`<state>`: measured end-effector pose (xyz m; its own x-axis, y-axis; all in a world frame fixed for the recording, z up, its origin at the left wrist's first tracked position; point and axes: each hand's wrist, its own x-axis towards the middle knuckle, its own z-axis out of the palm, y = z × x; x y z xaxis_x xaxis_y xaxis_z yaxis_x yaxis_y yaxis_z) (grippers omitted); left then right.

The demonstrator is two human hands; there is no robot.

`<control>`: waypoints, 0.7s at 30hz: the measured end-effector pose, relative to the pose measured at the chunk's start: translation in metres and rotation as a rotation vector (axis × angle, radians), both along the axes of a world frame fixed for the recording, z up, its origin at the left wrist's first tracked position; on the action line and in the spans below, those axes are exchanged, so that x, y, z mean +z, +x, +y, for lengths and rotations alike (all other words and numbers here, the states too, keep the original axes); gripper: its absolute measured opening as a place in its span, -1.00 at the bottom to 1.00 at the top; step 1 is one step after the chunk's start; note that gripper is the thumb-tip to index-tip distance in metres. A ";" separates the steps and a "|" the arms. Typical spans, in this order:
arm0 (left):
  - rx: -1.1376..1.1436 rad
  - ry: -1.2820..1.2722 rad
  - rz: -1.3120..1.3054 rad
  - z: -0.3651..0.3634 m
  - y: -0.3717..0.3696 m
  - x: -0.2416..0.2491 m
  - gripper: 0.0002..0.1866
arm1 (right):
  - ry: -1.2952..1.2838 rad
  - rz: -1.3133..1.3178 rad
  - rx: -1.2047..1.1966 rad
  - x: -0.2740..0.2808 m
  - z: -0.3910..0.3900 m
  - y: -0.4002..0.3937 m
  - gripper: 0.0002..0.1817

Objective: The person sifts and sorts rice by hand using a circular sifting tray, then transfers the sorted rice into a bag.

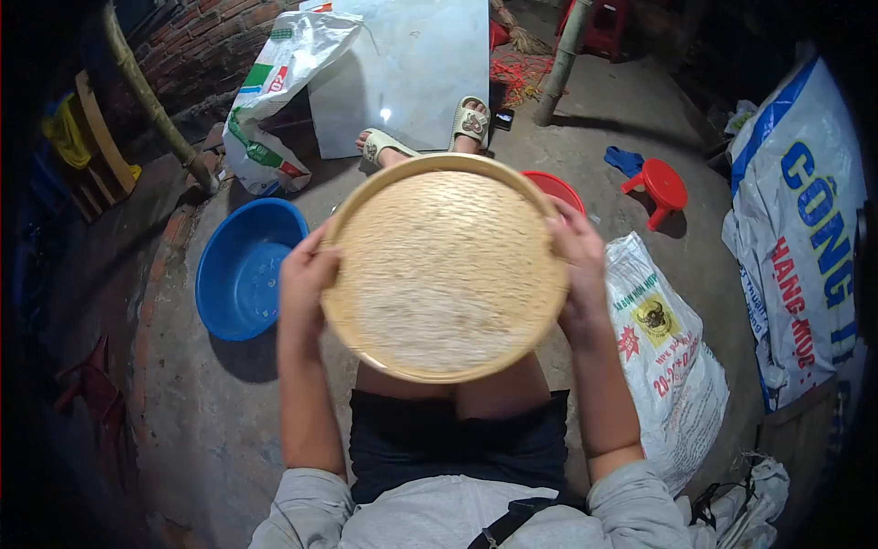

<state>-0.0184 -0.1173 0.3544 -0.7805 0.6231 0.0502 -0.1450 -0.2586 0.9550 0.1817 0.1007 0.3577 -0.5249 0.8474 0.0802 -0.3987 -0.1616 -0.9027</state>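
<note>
A round woven tray (439, 197) is held up above my lap, slightly blurred. Pale grains (430, 316) lie spread over it, thickest on the half nearest me. My left hand (307, 274) grips the tray's left rim, its thumb over the edge. On the opposite rim my right hand (579, 261) is closed in the same way. The undersides of both hands are hidden. Beyond the left hand stands a blue basin (240, 265). Part of a red basin (553, 188) shows behind the tray's upper right edge.
A white printed sack (672, 366) lies at the right, near a red stool (662, 188). Farther right stands a large lettered sack (805, 238). Ahead are a pale board (402, 82), an open sack (274, 101), bamboo poles (562, 64) and a phone (504, 119).
</note>
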 end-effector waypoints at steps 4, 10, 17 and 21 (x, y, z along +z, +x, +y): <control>0.059 0.014 -0.112 -0.035 -0.019 0.004 -0.56 | 0.032 -0.035 0.234 0.004 -0.022 -0.030 -0.56; -0.009 0.062 -0.024 0.038 0.035 -0.005 -0.58 | -0.088 -0.031 0.027 0.002 0.032 0.034 -0.63; 0.064 -0.016 -0.104 -0.022 -0.008 0.010 -0.59 | -0.053 -0.028 0.175 -0.024 -0.010 -0.012 -0.60; 0.053 -0.037 -0.055 -0.015 0.000 -0.004 -0.59 | 0.001 -0.115 0.136 -0.019 -0.004 -0.001 -0.59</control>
<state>-0.0185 -0.1326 0.3502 -0.8134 0.5815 -0.0159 -0.1843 -0.2317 0.9552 0.1808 0.0962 0.3389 -0.6403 0.7680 0.0134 -0.2671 -0.2063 -0.9413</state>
